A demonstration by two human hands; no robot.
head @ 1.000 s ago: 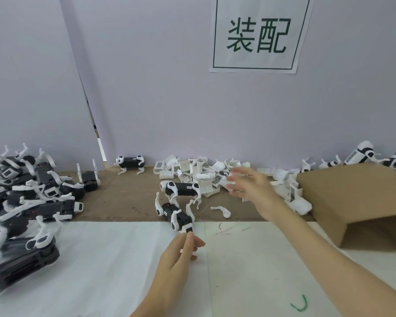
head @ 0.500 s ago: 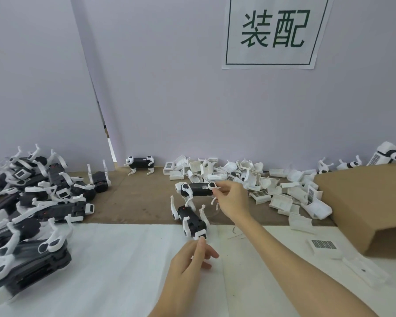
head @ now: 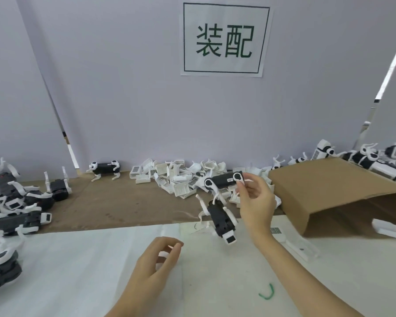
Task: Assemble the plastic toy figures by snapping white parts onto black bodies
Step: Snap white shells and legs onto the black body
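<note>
My right hand (head: 256,202) grips a black toy figure (head: 223,180) by its white leg and holds it in the air above the brown mat. A second black figure (head: 222,219) with white legs lies on its back just below it, at the edge of the white sheet (head: 66,271). My left hand (head: 156,264) hovers low over the sheet, left of that figure, its thumb and fingers curled together as if pinching a small white part. Loose white parts (head: 176,179) are heaped at the back wall.
Several assembled figures (head: 12,202) are piled at the left, and one (head: 104,168) stands alone by the wall. A cardboard box (head: 329,186) lies on its side at the right with more figures (head: 364,156) behind it. A green scrap (head: 266,294) lies near my right forearm.
My right hand reached to the figure on the mat, took its leg and lifted it. My left hand drew back from the lying figure toward me.
</note>
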